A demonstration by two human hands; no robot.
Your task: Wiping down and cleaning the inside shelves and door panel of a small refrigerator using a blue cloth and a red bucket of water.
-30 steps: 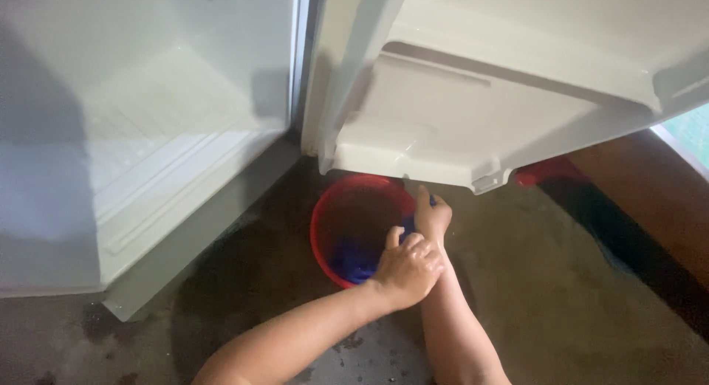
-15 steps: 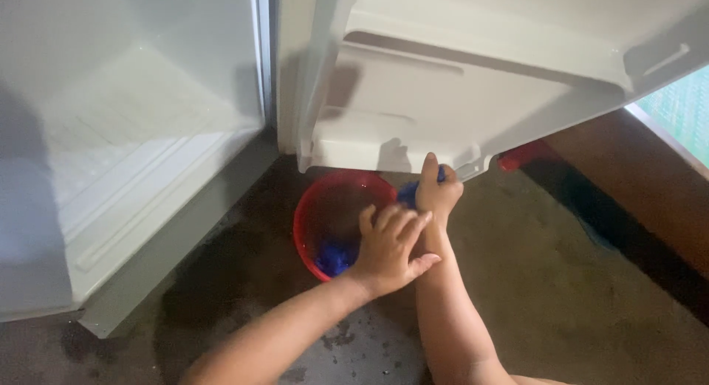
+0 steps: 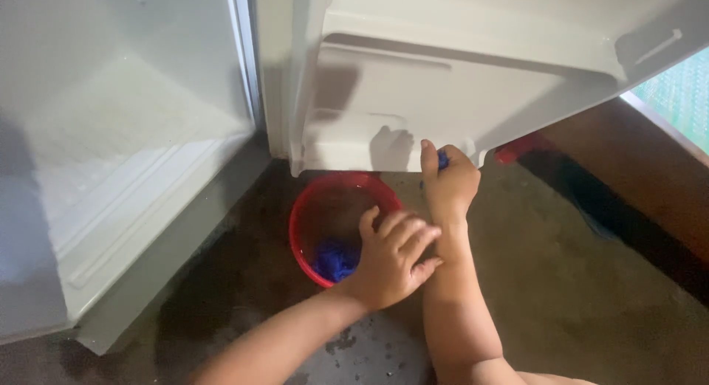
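Both hands work just above the red bucket, which stands on the wet concrete floor under the lower edge of the open fridge door. Right hand is closed into a fist around a blue cloth, held against the door's bottom lip, just beyond the bucket's far rim. Left hand lies with fingers loosely spread across the right forearm, over the bucket's near right rim, gripping nothing else. More blue cloth sits inside the bucket, just left of the left hand. Left of the bucket is the open white fridge compartment.
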